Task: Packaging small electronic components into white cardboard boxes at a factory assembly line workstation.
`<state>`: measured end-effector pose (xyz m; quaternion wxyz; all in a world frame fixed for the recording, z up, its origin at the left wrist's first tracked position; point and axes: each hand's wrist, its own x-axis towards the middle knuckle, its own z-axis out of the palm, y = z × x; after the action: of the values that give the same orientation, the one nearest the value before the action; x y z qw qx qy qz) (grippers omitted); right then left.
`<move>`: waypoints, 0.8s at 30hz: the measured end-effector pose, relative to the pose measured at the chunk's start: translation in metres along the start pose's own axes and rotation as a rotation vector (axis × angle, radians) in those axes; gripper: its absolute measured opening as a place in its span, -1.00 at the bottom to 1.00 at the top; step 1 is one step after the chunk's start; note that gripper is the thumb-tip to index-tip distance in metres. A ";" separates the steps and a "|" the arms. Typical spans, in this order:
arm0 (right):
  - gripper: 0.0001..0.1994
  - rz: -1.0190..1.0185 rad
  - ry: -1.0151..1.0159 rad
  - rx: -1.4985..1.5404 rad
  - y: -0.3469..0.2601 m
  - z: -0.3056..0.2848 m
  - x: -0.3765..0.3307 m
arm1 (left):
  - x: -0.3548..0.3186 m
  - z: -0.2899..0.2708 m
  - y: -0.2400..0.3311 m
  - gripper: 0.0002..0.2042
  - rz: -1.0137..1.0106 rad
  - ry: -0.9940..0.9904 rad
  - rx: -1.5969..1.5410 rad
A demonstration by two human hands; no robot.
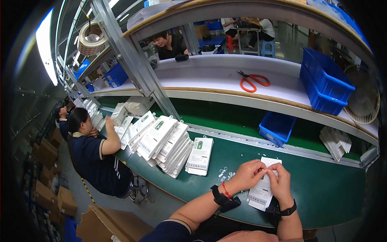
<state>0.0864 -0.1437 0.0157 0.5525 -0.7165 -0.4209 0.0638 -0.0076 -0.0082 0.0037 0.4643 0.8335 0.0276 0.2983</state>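
Note:
A flat white printed carton (261,192) lies on the green table in front of me. Over its upper part, my left hand (250,176) and my right hand (281,184) meet with pinched fingertips. Whatever sits between the fingers is too small and too covered to make out. Just left of my left hand, several small white plastic loop pieces (223,173) are scattered on the table. Farther left stands a short stack of white cartons (200,156), beside a large leaning pile of similar cartons (163,139).
Above the table runs a shelf (193,76) with red-handled scissors (254,82) and blue bins (324,82). Another blue bin (277,127) sits beneath it, near folded white cardboard (335,143) and a fan (362,94). A co-worker (94,149) sits at the left. An open brown box (109,224) stands below.

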 end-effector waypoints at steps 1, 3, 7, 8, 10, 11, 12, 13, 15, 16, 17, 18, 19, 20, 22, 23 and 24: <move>-0.95 0.012 -0.023 -0.019 0.001 -0.002 -0.001 | 0.000 0.000 0.000 -0.92 0.001 -0.001 -0.002; -0.94 0.037 -0.045 -0.044 0.001 -0.005 -0.003 | -0.001 0.003 -0.003 -0.92 -0.011 -0.014 -0.006; -0.39 -0.072 -0.033 0.005 0.000 -0.002 0.002 | 0.002 0.003 -0.012 -0.95 -0.072 0.029 -0.071; -0.22 -0.008 -0.107 0.057 -0.002 -0.004 0.005 | 0.003 0.001 -0.013 -0.94 -0.136 0.033 -0.113; -0.24 0.035 -0.076 0.073 -0.002 0.001 0.007 | 0.004 -0.008 -0.011 -0.93 -0.163 0.073 -0.131; -0.30 0.037 -0.079 0.108 0.012 0.002 0.005 | 0.006 -0.004 -0.014 -0.94 -0.192 0.081 -0.175; -0.37 0.025 -0.084 0.144 0.022 0.002 0.004 | 0.007 -0.005 -0.015 -0.94 -0.205 0.070 -0.169; -0.37 0.045 -0.075 0.134 0.019 0.003 0.005 | 0.007 -0.007 -0.017 -0.94 -0.259 0.065 -0.190; -0.51 0.303 -0.188 0.462 0.010 0.002 0.006 | 0.006 -0.005 -0.018 -0.94 -0.316 0.052 -0.215; -0.51 0.310 -0.180 0.460 0.010 0.002 0.005 | 0.006 -0.004 -0.018 -0.94 -0.324 0.045 -0.222; -0.53 0.317 -0.160 0.457 0.010 0.001 0.004 | 0.007 -0.004 -0.018 -0.94 -0.331 0.040 -0.227; -0.55 0.325 -0.142 0.458 0.010 0.002 0.002 | 0.005 -0.003 -0.018 -0.94 -0.335 0.035 -0.228; -0.55 0.329 -0.140 0.460 0.009 0.002 0.001 | 0.004 -0.002 -0.019 -0.94 -0.336 0.030 -0.232; -0.55 0.328 -0.105 0.462 0.007 0.003 0.001 | 0.004 -0.002 -0.018 -0.94 -0.335 0.027 -0.235; -0.55 0.328 -0.069 0.466 0.004 0.003 -0.001 | 0.002 -0.004 -0.017 -0.94 -0.344 0.014 -0.239; -0.55 0.324 -0.084 0.476 0.003 0.002 -0.001 | 0.002 -0.005 -0.016 -0.94 -0.350 0.005 -0.244; -0.55 0.321 -0.100 0.486 0.002 0.002 -0.001 | 0.002 -0.005 -0.016 -0.94 -0.350 0.003 -0.243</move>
<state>0.0855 -0.1432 0.0127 0.6695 -0.6165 -0.3014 0.2844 -0.0049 0.0051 -0.0063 0.6060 0.7534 0.1366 0.2156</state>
